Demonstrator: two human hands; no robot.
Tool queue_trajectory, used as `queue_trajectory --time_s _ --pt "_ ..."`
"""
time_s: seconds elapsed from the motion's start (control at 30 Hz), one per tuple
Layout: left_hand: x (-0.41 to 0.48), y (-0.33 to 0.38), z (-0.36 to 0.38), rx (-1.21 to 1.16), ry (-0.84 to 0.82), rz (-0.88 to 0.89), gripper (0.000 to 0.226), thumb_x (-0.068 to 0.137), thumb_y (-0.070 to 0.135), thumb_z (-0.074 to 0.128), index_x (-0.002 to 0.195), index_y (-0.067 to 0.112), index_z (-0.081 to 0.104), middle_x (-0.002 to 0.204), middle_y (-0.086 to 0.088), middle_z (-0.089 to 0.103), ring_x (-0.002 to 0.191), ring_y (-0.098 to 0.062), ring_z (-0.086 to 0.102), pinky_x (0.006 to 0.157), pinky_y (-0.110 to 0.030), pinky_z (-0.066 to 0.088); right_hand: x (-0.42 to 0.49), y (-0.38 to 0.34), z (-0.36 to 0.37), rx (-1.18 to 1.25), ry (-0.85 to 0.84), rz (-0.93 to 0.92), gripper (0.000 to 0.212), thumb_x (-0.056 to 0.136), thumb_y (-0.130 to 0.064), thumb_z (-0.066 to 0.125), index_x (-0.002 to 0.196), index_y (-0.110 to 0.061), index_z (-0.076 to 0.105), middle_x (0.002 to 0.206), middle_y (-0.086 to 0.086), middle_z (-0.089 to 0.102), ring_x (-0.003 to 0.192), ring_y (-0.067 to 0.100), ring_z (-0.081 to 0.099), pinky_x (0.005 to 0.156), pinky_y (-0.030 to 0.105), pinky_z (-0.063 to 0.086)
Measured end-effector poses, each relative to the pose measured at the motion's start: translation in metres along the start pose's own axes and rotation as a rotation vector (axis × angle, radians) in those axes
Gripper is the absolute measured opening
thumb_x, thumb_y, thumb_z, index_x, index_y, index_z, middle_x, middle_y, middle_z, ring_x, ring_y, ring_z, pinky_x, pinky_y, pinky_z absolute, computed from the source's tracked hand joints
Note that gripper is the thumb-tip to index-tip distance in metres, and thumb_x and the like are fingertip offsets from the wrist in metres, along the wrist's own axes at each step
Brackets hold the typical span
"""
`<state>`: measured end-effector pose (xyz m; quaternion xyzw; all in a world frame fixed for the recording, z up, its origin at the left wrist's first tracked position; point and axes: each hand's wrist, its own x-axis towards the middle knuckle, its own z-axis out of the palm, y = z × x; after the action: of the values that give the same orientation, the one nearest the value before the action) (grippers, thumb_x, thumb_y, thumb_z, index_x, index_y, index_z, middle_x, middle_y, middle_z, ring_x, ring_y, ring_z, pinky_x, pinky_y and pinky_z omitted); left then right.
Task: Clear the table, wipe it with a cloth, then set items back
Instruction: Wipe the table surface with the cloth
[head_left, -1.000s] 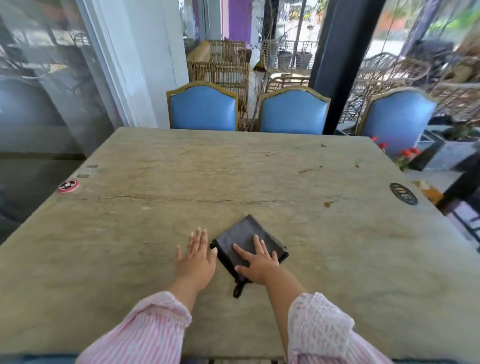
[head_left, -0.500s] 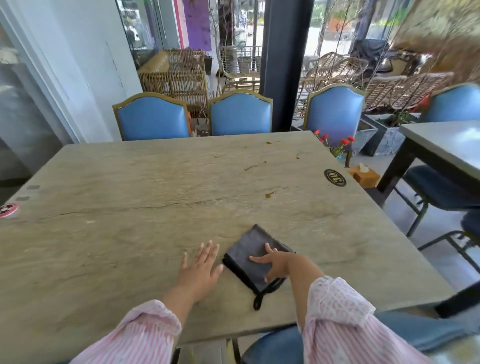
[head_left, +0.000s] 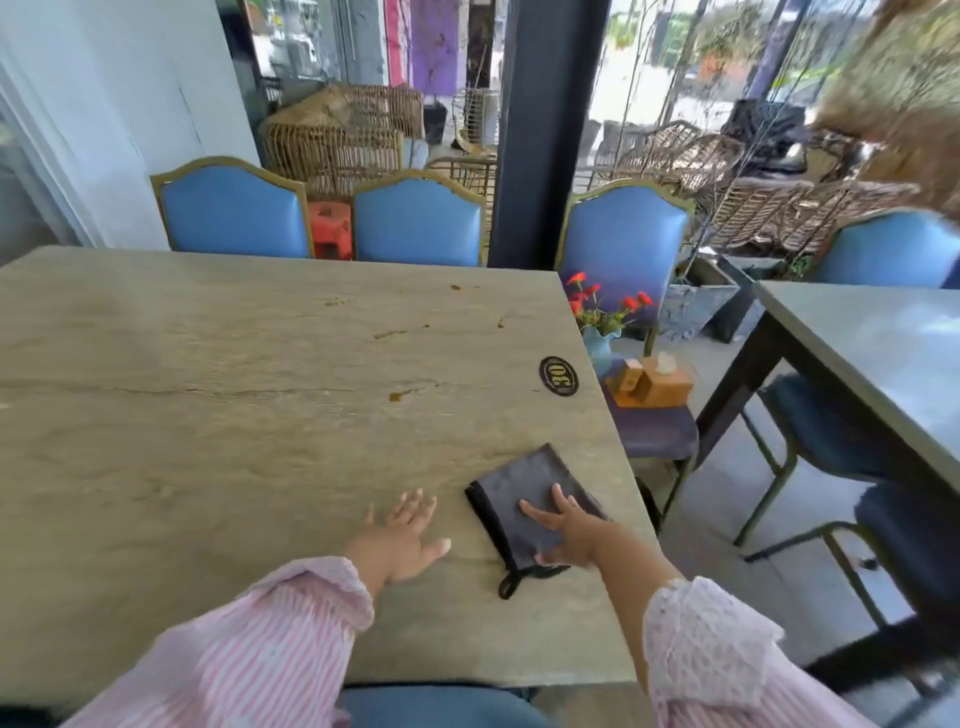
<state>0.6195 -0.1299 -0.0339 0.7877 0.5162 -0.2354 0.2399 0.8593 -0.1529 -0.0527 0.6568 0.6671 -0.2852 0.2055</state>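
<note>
A folded dark grey cloth with a black hanging loop lies on the stone table, near its right edge. My right hand presses flat on the cloth, fingers spread, thumb at its near edge. My left hand rests flat on the bare tabletop just left of the cloth, holding nothing. Brown stains and small crumbs mark the tabletop beyond the cloth. A black round number disc sits by the right edge.
On a chair seat right of the table stand a blue vase of red flowers and a wooden tissue box. Blue chairs line the far side. Another table stands to the right.
The view has swung right. My right hand has slid the cloth rightwards, away from my left hand and towards the table's right edge. The left hand stays flat.
</note>
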Motion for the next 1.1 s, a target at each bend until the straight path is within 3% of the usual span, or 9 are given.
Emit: queue_trajectory --time_s 0.17,0.4,0.6,0.67,0.77,0.9,1.0,1.1 --pt "0.027 0.028 0.023 -0.084 -0.031 -0.113 0.081 0.091 0.063 0.016 0.138 0.020 -0.033 0.143 -0.007 -0.044 0.136 -0.023 -0.036 0.114 -0.049 -0.015 0.010 0.024 -0.004 -0.042 0.063 -0.120 0.074 0.091 -0.055 0.045 0.143 -0.049 -0.007 0.154 0.003 -0.027 0.145 0.027 -0.014 0.116 0.050 0.010" --pt "0.035 0.033 0.018 -0.045 -0.141 -0.167 0.082 0.091 0.064 0.016 0.133 0.021 -0.040 0.137 -0.006 -0.052 0.132 -0.024 -0.041 0.113 -0.048 -0.017 0.041 0.060 -0.016 -0.228 0.186 -0.367 0.068 0.089 -0.066 0.031 0.141 -0.053 -0.010 0.155 0.002 -0.025 0.145 0.023 -0.015 0.118 0.042 -0.001" --pt "0.034 0.041 0.015 -0.031 -0.137 -0.226 0.081 0.092 0.062 0.017 0.135 0.021 -0.037 0.137 -0.004 -0.050 0.135 -0.023 -0.038 0.114 -0.048 -0.016 0.055 0.072 -0.032 -0.338 0.234 -0.495 0.068 0.083 -0.074 0.030 0.140 -0.058 -0.005 0.159 0.005 -0.008 0.146 0.030 -0.001 0.115 0.048 0.002" --pt "0.032 0.043 0.016 -0.027 -0.115 -0.245 0.080 0.092 0.062 0.018 0.137 0.022 -0.036 0.141 -0.005 -0.047 0.136 -0.022 -0.036 0.114 -0.049 -0.016 0.061 0.075 -0.037 -0.367 0.235 -0.542 0.071 0.080 -0.077 0.028 0.141 -0.057 -0.002 0.159 0.005 -0.010 0.145 0.030 -0.009 0.114 0.054 -0.003" --pt "0.028 0.048 0.015 -0.014 -0.077 -0.280 0.080 0.092 0.061 0.020 0.139 0.023 -0.032 0.147 -0.004 -0.041 0.138 -0.020 -0.033 0.114 -0.050 -0.015 0.072 0.078 -0.040 -0.440 0.275 -0.691 0.087 0.067 -0.083 0.010 0.145 -0.047 -0.001 0.153 -0.003 -0.028 0.136 0.025 -0.034 0.113 0.053 -0.013" --pt "0.025 0.058 0.007 -0.014 -0.062 -0.358 0.080 0.092 0.060 0.025 0.143 0.024 -0.024 0.151 -0.002 -0.034 0.142 -0.020 -0.025 0.113 -0.050 -0.015 0.091 0.083 -0.043 -0.414 0.250 -0.823 0.087 0.064 -0.084 0.005 0.141 -0.048 -0.011 0.151 -0.007 -0.029 0.140 0.022 -0.027 0.115 0.048 -0.017" --pt "0.031 0.070 -0.002 -0.262 -0.033 -0.451 0.070 0.095 0.055 0.023 0.147 0.025 -0.013 0.154 0.001 -0.027 0.144 -0.022 -0.017 0.115 -0.052 -0.012 0.104 0.088 -0.049 -0.360 0.226 -0.910 0.080 0.071 -0.083 0.013 0.140 -0.052 -0.014 0.152 -0.010 -0.027 0.139 0.018 -0.029 0.113 0.044 -0.020" --pt "0.044 0.082 -0.011 -0.715 0.091 -0.590 0.067 0.096 0.053 0.021 0.149 0.021 -0.003 0.157 -0.002 -0.017 0.146 -0.022 -0.009 0.119 -0.047 -0.002 0.112 0.095 -0.057 -0.253 0.112 -1.030 0.075 0.078 -0.076 0.021 0.145 -0.048 0.002 0.154 -0.013 -0.021 0.139 0.012 -0.027 0.112 0.040 -0.020"
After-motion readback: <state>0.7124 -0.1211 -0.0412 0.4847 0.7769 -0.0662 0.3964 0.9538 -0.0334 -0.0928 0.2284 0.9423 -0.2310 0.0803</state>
